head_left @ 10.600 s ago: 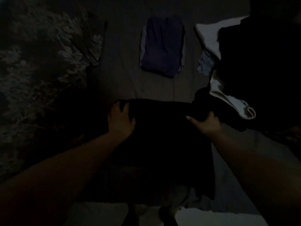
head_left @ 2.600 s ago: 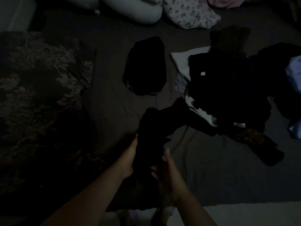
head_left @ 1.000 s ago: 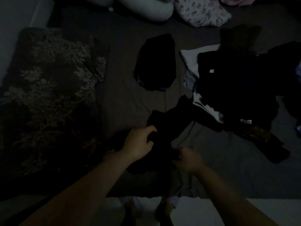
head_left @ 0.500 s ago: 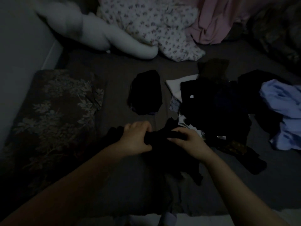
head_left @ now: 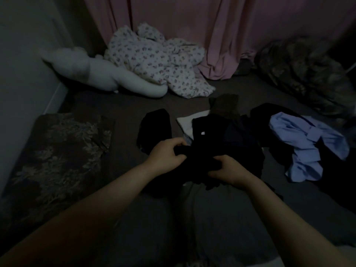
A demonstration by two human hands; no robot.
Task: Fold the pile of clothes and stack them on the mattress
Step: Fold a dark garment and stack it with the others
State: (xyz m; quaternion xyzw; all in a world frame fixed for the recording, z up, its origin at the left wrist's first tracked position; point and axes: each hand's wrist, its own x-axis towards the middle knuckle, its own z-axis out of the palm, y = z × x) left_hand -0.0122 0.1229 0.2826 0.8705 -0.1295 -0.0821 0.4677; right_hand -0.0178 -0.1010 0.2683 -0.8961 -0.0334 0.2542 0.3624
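Pretty dark in here. Closest in, left hand (head_left: 166, 154) and right hand (head_left: 229, 170) both curled around a bunched black garment (head_left: 196, 166), held just over the grey mattress (head_left: 123, 120). Just behind, a folded black stack (head_left: 155, 128), with the unfolded dark pile (head_left: 229, 132) and a light blue shirt (head_left: 306, 145) to the right. Floral cushion (head_left: 57, 157) off left. Farther back, white plush (head_left: 96, 74), flowery blanket (head_left: 158, 62), pink curtain (head_left: 221, 31).

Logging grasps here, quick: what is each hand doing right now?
Left hand: closed, gripping the black garment.
Right hand: closed, gripping the same black garment.
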